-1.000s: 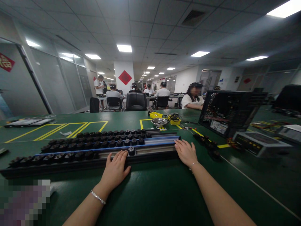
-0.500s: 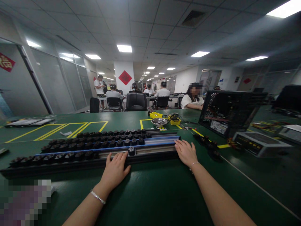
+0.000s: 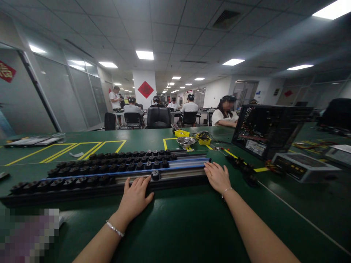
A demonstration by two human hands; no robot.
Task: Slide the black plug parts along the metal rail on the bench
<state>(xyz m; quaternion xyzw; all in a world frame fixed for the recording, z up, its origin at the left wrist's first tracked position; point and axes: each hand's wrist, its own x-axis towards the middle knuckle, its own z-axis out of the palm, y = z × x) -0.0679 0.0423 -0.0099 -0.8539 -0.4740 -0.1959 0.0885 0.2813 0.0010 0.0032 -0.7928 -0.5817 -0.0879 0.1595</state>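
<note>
Several long track rails (image 3: 189, 174) lie side by side on the green table, and rows of black socket modules (image 3: 94, 180) sit along them. One single black socket module (image 3: 155, 175) stands apart on the nearest rail. My left hand (image 3: 137, 195) rests over that rail with its fingers stretched out, its fingertips at the left side of the single module. At the rails' right end, my right hand (image 3: 218, 177) lies with fingers extended and fingertips against the end. Neither hand grasps anything that I can see.
Loose black modules (image 3: 244, 168) lie right of my right hand. Behind them stand an open computer case (image 3: 268, 128) and a power supply (image 3: 304, 166). A metal bowl (image 3: 185, 141) and yellow bins (image 3: 181, 133) sit farther back. A co-worker (image 3: 225, 115) sits across the table.
The single module has slid slightly right along the nearest rail, with my left hand shifting right beside it. My right hand stays at the rails' end.
</note>
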